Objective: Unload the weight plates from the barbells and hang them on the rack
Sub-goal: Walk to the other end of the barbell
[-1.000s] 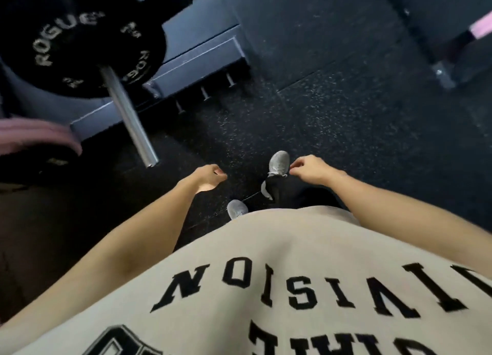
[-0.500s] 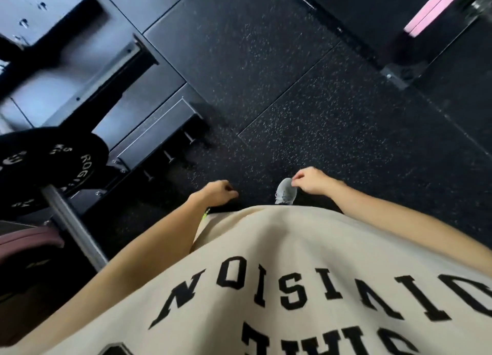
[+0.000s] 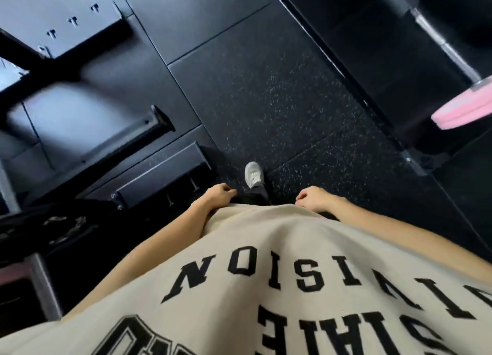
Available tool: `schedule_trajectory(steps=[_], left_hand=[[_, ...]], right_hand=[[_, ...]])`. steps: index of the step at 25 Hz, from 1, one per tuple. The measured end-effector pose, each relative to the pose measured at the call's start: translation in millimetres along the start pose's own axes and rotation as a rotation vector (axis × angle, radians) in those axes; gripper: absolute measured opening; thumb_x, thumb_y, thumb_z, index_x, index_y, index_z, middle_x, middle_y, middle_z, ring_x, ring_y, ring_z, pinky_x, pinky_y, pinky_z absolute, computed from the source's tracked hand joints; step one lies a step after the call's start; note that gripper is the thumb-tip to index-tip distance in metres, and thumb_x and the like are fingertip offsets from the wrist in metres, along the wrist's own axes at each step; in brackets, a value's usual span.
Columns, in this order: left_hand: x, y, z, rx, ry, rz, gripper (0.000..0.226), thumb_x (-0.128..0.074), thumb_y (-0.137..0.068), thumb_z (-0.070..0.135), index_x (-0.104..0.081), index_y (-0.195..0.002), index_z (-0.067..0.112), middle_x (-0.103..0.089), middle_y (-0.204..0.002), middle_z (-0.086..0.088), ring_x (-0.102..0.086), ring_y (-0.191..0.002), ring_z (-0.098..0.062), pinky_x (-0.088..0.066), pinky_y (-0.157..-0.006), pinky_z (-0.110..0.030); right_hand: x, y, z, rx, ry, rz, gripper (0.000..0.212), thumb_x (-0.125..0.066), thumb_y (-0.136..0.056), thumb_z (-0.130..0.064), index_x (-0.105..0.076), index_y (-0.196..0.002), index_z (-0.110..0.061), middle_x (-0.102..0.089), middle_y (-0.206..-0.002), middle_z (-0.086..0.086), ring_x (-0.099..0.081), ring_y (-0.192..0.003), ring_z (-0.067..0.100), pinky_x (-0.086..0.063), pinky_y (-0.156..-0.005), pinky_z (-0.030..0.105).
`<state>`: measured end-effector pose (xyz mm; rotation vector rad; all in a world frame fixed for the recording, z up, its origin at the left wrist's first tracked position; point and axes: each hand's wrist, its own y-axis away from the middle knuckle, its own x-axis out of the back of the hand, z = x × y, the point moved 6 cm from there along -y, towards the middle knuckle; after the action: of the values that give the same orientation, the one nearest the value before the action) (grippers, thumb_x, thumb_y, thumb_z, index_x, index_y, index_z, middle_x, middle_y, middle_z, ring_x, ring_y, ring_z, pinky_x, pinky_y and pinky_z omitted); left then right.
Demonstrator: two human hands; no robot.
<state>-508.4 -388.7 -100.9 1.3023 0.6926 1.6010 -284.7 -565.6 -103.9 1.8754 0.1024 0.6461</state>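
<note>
A black weight plate with pale lettering sits at the left edge, blurred, on a steel barbell sleeve. A pink plate shows at the right edge on another steel barbell. My left hand hangs by my hip with loosely curled fingers and holds nothing. My right hand hangs on the other side, also loosely curled and empty. Neither hand touches a plate.
Black rack beams and a steel base with small pegs stand to my left. Speckled black rubber flooring lies ahead. My grey shoe steps forward on it. My beige shirt fills the lower frame.
The view has swung right: the black plate and its sleeve slid to the lower left, and the pink plate with its barbell came in at right. Both hands stay empty.
</note>
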Motion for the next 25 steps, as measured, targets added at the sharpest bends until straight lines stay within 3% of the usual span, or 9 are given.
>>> schedule_trajectory(steps=[4,7,10,16,22,25], left_hand=[[129.6,-53.7,42.1,-0.008,0.027,0.082,0.036,-0.055,-0.098,0.038,-0.063,-0.123,0.014,-0.065,-0.123,-0.009,-0.061,-0.107,-0.028,-0.046,-0.083,-0.030],[211.7,-92.7,72.3,-0.009,0.084,0.123,0.036,-0.056,-0.098,0.038,-0.063,-0.123,0.013,-0.065,-0.126,-0.012,-0.060,-0.114,-0.032,-0.049,-0.092,-0.037],[266.2,-130.7,100.8,-0.008,0.115,0.115,0.037,-0.054,-0.099,0.036,-0.062,-0.126,0.013,-0.063,-0.126,-0.010,-0.060,-0.115,-0.031,-0.049,-0.094,-0.038],[360.5,-213.1,148.8,0.054,-0.026,0.002,0.039,-0.053,-0.101,0.034,-0.056,-0.134,0.015,-0.057,-0.137,-0.008,-0.056,-0.120,-0.028,-0.047,-0.100,-0.038],[539.8,-275.0,215.1,0.101,0.209,0.247,0.038,-0.055,-0.098,0.036,-0.061,-0.129,0.014,-0.061,-0.133,-0.008,-0.056,-0.119,-0.026,-0.044,-0.097,-0.034],[583.7,-310.2,234.4,0.133,0.293,0.261,0.035,-0.056,-0.097,0.037,-0.063,-0.124,0.016,-0.064,-0.129,-0.007,-0.058,-0.115,-0.026,-0.045,-0.096,-0.034]], right_hand=[[140.0,-41.6,-80.9,0.077,0.000,0.138,0.022,-0.064,-0.089,-0.026,-0.072,-0.108,-0.019,-0.068,-0.119,0.005,-0.060,-0.111,0.024,-0.046,-0.095,0.031],[223.2,-77.0,-140.0,0.115,-0.114,0.223,0.011,-0.064,-0.088,-0.026,-0.072,-0.096,-0.025,-0.069,-0.115,0.004,-0.060,-0.107,0.022,-0.047,-0.096,0.033],[274.2,-124.6,-188.1,0.145,-0.073,0.181,0.009,-0.065,-0.086,-0.029,-0.071,-0.093,-0.030,-0.070,-0.113,0.002,-0.061,-0.104,0.021,-0.048,-0.095,0.033],[386.3,-215.4,-276.4,0.191,0.138,-0.014,0.025,-0.060,-0.090,-0.026,-0.072,-0.111,-0.022,-0.068,-0.116,0.002,-0.060,-0.108,0.021,-0.047,-0.094,0.032],[564.9,-303.3,-398.7,0.263,0.192,0.067,0.020,-0.063,-0.091,-0.026,-0.071,-0.108,-0.019,-0.067,-0.117,0.006,-0.058,-0.109,0.025,-0.046,-0.097,0.035],[617.1,-342.9,-451.0,0.287,0.149,0.066,0.021,-0.062,-0.091,-0.027,-0.070,-0.109,-0.019,-0.067,-0.115,0.006,-0.058,-0.106,0.023,-0.046,-0.095,0.034]])
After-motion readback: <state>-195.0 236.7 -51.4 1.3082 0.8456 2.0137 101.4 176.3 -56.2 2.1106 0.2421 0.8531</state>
